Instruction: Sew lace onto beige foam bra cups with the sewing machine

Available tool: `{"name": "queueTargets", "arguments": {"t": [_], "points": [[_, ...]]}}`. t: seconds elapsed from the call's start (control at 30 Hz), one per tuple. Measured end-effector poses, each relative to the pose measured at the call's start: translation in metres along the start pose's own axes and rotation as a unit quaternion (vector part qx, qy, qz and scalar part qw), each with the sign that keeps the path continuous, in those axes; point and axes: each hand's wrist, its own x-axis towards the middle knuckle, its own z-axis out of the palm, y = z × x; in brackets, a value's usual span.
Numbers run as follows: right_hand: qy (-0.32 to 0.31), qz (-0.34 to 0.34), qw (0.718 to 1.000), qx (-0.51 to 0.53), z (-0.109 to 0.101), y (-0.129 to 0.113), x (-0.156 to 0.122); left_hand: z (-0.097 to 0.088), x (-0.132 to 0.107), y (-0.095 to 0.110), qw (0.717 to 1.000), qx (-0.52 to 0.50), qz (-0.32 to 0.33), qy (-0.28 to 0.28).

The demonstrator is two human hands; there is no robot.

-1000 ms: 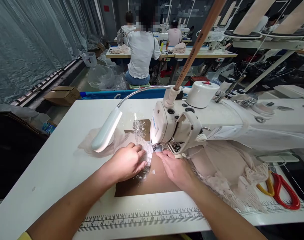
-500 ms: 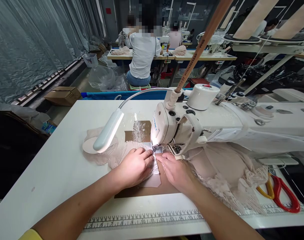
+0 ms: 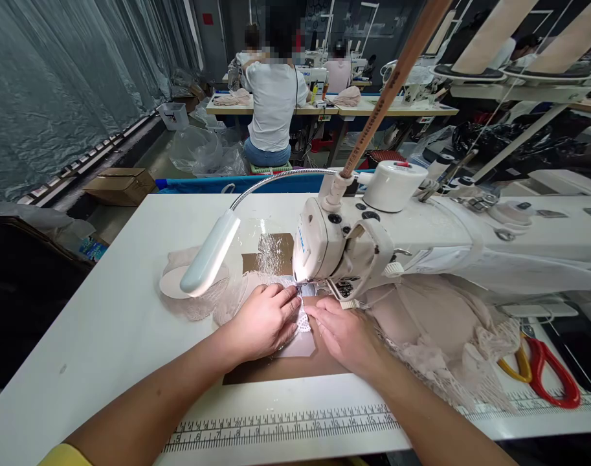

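My left hand (image 3: 266, 321) and my right hand (image 3: 344, 333) lie side by side in front of the needle of a white sewing machine (image 3: 397, 243). Both press down on a pale pink lace fabric piece (image 3: 302, 322), fingers bent and pinching its edge just below the presser foot. More of the pink fabric (image 3: 198, 301) trails left under a white gooseneck lamp (image 3: 208, 254), and a larger bunch (image 3: 441, 336) lies right of my right hand under the machine arm.
Red and yellow scissors (image 3: 542, 372) rest at the right. A printed ruler (image 3: 280, 424) runs along the white table's (image 3: 105, 323) front edge. A brown patch (image 3: 285, 369) lies under my hands. Other people sit at sewing tables (image 3: 276, 97) behind. A cardboard box (image 3: 120, 184) sits on the floor at left.
The pink fabric has shifted left and forward under the needle, and a rounded piece now shows beneath the lamp. My hands have closed in together at the presser foot.
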Motion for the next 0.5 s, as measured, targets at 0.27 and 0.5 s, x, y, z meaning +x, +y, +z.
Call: {"name": "queueTargets", "arguments": {"t": [0.27,0.5], "points": [[-0.022,-0.052,0.998,0.033,0.001,0.001,-0.004,0.002,-0.001,0.004,1.0,0.019,0.007,0.005],[0.003,-0.053,0.999,-0.011,0.007,0.002,-0.003,-0.002,0.003,-0.008,0.999,0.015,0.028,0.003]]}}
